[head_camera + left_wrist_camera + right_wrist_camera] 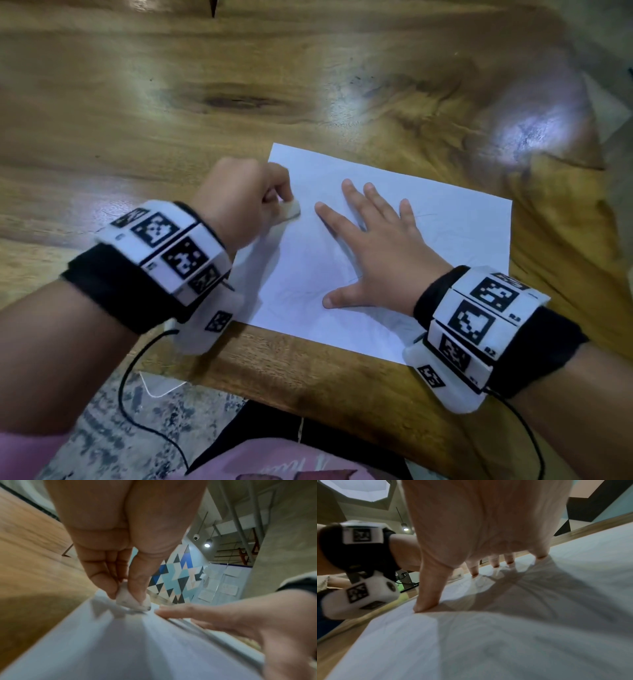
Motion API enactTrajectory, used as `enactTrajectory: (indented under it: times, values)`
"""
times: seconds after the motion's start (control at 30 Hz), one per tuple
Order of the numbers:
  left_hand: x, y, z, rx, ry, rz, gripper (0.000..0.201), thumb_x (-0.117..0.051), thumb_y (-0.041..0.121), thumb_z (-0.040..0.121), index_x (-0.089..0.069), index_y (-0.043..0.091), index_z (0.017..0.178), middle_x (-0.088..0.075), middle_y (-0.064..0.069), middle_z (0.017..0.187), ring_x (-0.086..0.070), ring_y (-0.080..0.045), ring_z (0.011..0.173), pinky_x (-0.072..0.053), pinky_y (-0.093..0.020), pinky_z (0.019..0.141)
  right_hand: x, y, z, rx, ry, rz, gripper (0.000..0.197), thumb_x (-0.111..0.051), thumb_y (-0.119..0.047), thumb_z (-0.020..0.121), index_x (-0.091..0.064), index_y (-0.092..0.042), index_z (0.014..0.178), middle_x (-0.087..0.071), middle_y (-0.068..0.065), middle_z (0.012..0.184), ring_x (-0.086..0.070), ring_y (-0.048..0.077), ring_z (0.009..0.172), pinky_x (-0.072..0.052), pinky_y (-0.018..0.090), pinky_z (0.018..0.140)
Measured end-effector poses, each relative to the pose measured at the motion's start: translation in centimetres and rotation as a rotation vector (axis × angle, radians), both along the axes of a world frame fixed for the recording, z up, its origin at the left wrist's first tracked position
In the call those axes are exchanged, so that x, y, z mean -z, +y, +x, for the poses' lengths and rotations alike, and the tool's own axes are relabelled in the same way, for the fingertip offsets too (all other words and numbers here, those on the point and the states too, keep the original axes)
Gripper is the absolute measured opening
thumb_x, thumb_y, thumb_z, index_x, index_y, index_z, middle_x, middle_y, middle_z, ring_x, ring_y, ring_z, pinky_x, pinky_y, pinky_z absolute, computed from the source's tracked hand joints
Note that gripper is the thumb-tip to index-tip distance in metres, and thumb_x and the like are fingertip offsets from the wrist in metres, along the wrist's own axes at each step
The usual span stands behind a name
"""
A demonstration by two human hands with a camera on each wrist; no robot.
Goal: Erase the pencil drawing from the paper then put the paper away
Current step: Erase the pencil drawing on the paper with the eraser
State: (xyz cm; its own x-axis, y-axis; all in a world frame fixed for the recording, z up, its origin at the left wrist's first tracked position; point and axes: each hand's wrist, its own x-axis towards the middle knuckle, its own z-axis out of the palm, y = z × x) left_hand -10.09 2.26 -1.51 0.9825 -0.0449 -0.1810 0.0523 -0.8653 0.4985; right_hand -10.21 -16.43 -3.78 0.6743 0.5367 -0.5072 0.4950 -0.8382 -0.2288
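A white sheet of paper [445, 246] lies on the wooden table [171, 102], with only faint pencil lines showing. My left hand [239, 202] pinches a small white eraser [291, 210] and holds it down on the paper's left part; the left wrist view shows the eraser [130, 599] between thumb and fingers, its tip on the paper [137, 649]. My right hand [376, 246] lies flat on the middle of the sheet with fingers spread. In the right wrist view the thumb and fingertips [475, 573] press on the paper [505, 649].
The table's front edge [308, 394] runs close below the paper, with a patterned floor [113, 428] beneath. A yellow cloth [565, 240] lies under the paper's right side. Black cables hang from both wrist bands.
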Motion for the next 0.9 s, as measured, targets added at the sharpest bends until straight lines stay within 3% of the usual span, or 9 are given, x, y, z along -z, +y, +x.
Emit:
enactTrajectory:
  times: [0.1, 0.2, 0.3, 0.4, 0.5, 0.63, 0.73, 0.83, 0.9]
  values:
    - [0.3, -0.1, -1.0, 0.036, -0.009, 0.02, 0.013, -0.07, 0.026, 0.074, -0.064, 0.016, 0.068, -0.054, 0.0, 0.061, -0.047, -0.021, 0.063, -0.027, -0.022, 0.049, 0.0, 0.0, 0.0, 0.0, 0.004, -0.004, 0.115, -0.064, -0.071, 0.064, 0.013, -0.041, 0.145, 0.032, -0.003, 0.152, 0.029, 0.02, 0.14, 0.011, 0.055, 0.113]
    - [-0.1, 1.1, -4.1, 0.181, 0.168, -0.004, 0.034, -0.072, 0.028, 0.072, -0.047, 0.031, 0.049, -0.046, 0.009, 0.054, -0.043, -0.011, 0.053, -0.029, -0.016, 0.051, -0.1, 0.0, 0.0, -0.003, 0.004, -0.007, 0.115, -0.064, -0.07, 0.065, 0.013, -0.04, 0.145, 0.032, -0.002, 0.152, 0.029, 0.02, 0.14, 0.011, 0.055, 0.113]
    - [-0.1, 1.4, -3.2, 0.127, 0.167, -0.019, 0.013, -0.075, 0.028, 0.069, -0.065, 0.023, 0.062, -0.062, 0.004, 0.062, -0.052, -0.01, 0.058, -0.033, -0.011, 0.052, -0.1, 0.0, 0.0, -0.003, 0.006, -0.003, 0.114, -0.064, -0.069, 0.066, 0.012, -0.04, 0.145, 0.032, -0.002, 0.152, 0.029, 0.02, 0.14, 0.011, 0.055, 0.113]
    - [0.1, 0.6, -0.1, -0.037, -0.009, 0.013, 0.017, -0.073, 0.028, 0.072, -0.068, 0.012, 0.076, -0.063, -0.006, 0.069, -0.054, -0.021, 0.067, -0.03, -0.026, 0.053, 0.0, 0.1, 0.0, 0.003, 0.009, 0.001, 0.115, -0.065, -0.069, 0.065, 0.013, -0.04, 0.145, 0.032, -0.002, 0.152, 0.029, 0.02, 0.14, 0.012, 0.054, 0.113]
    - [0.5, 0.4, -1.5, 0.046, -0.025, -0.001, 0.026, -0.067, 0.037, 0.068, -0.066, 0.011, 0.067, -0.06, -0.006, 0.063, -0.051, -0.02, 0.062, -0.028, -0.026, 0.053, -0.1, 0.1, -0.1, -0.011, 0.009, 0.014, 0.113, -0.066, -0.067, 0.066, 0.01, -0.04, 0.146, 0.029, -0.004, 0.153, 0.027, 0.019, 0.141, 0.011, 0.055, 0.113]
    - [0.3, 0.5, -4.1, 0.168, 0.121, -0.031, 0.019, -0.074, 0.031, 0.07, -0.066, 0.015, 0.063, -0.061, -0.003, 0.064, -0.048, -0.013, 0.056, -0.029, -0.011, 0.05, -0.2, 0.0, 0.0, -0.04, 0.004, 0.024, 0.111, -0.065, -0.065, 0.068, 0.009, -0.039, 0.146, 0.028, -0.006, 0.154, 0.027, 0.017, 0.141, 0.011, 0.056, 0.113]
    - [0.1, 0.8, -2.5, 0.108, 0.027, -0.001, 0.013, -0.074, 0.027, 0.069, -0.071, 0.016, 0.075, -0.062, -0.003, 0.068, -0.047, -0.011, 0.056, -0.03, -0.005, 0.052, -0.1, 0.0, 0.0, -0.048, -0.001, 0.009, 0.112, -0.064, -0.067, 0.068, 0.011, -0.039, 0.146, 0.029, -0.005, 0.153, 0.027, 0.018, 0.141, 0.01, 0.056, 0.113]
    - [0.2, 0.7, -1.9, 0.081, -0.014, -0.011, 0.014, -0.073, 0.027, 0.07, -0.07, 0.016, 0.077, -0.058, -0.002, 0.067, -0.043, 0.001, 0.055, -0.031, -0.002, 0.052, -0.1, 0.1, 0.0, -0.056, 0.008, -0.007, 0.117, -0.065, -0.068, 0.065, 0.015, -0.039, 0.145, 0.033, -0.004, 0.152, 0.029, 0.018, 0.14, 0.011, 0.056, 0.113]
    - [0.3, 0.7, -2.1, 0.063, -0.018, -0.015, 0.013, -0.072, 0.027, 0.071, -0.068, 0.016, 0.077, -0.059, -0.003, 0.069, -0.043, 0.002, 0.057, -0.029, -0.003, 0.051, -0.1, 0.1, 0.1, -0.065, 0.013, -0.022, 0.121, -0.066, -0.069, 0.063, 0.018, -0.039, 0.144, 0.036, -0.002, 0.15, 0.031, 0.02, 0.139, 0.012, 0.056, 0.112]
